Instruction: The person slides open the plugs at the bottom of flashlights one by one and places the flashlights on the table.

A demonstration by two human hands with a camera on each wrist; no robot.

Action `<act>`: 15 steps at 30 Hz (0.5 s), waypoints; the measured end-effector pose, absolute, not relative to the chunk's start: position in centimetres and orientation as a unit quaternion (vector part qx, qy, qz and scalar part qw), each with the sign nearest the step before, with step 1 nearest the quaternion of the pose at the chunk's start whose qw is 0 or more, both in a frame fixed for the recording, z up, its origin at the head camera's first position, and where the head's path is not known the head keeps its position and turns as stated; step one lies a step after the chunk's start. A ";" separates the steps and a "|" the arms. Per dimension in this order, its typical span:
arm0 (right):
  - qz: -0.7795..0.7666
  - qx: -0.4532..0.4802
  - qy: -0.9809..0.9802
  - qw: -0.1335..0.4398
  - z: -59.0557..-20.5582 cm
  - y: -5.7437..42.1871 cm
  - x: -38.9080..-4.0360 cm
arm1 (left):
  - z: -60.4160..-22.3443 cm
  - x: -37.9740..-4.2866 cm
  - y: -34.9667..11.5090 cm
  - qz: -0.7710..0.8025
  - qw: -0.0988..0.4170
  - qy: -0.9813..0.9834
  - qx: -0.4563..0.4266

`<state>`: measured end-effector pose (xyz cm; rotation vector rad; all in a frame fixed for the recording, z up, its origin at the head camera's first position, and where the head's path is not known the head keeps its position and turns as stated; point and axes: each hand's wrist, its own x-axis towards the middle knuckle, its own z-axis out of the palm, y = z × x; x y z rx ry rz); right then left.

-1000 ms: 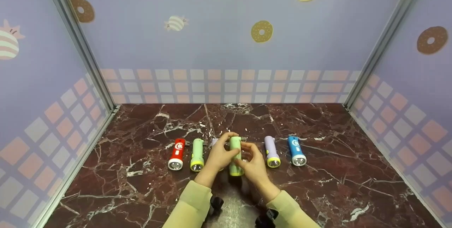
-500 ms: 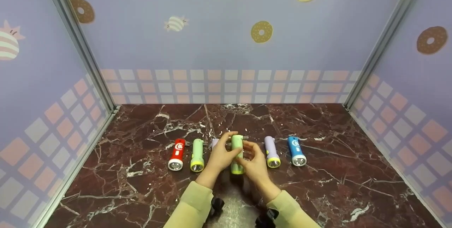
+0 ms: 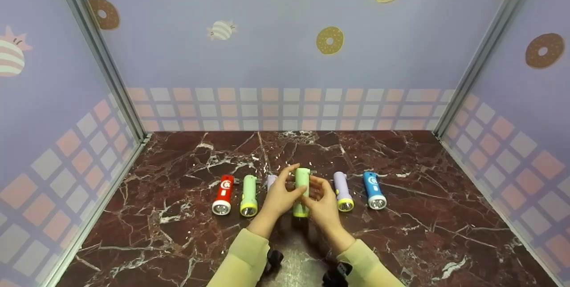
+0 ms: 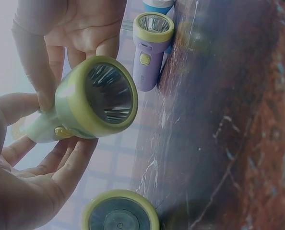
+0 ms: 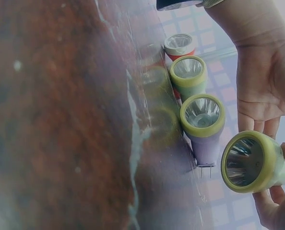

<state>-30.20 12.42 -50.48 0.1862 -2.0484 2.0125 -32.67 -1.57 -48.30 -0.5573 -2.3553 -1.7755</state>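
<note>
A light green flashlight (image 3: 302,178) with a yellow-green head ring is held between both hands at the middle of the table, apparently raised a little over a dark shadow. My left hand (image 3: 279,198) grips it from the left, thumb across its front and index finger up by its tail end. From the right, my right hand (image 3: 324,202) pinches the body between thumb and fingers. In the left wrist view the lens of this green flashlight (image 4: 111,93) faces the camera, and its yellow switch is visible. Just behind my left hand, a purple flashlight (image 3: 270,179) is mostly hidden.
Left of the hands lie a red flashlight (image 3: 222,194) and another green flashlight (image 3: 249,193). On the right are a second purple flashlight (image 3: 342,189) and a blue flashlight (image 3: 374,190). Patterned walls (image 3: 285,55) enclose the dark marbled table (image 3: 436,233) at the back and sides.
Both hands have carried the green flashlight slightly to the right and a little farther from the body. The flashlights on the table have stayed in place.
</note>
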 end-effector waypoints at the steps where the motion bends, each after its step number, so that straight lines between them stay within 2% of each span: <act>1: 0.694 0.065 -0.705 0.132 -50.5 12.4 -30.2 | -48.3 -32.7 -1.6 -0.589 0.071 -0.783 -0.187; 15: 0.692 0.064 -0.708 0.128 -50.5 12.4 -30.3 | -48.3 -32.7 -1.4 -0.597 0.074 -0.780 -0.172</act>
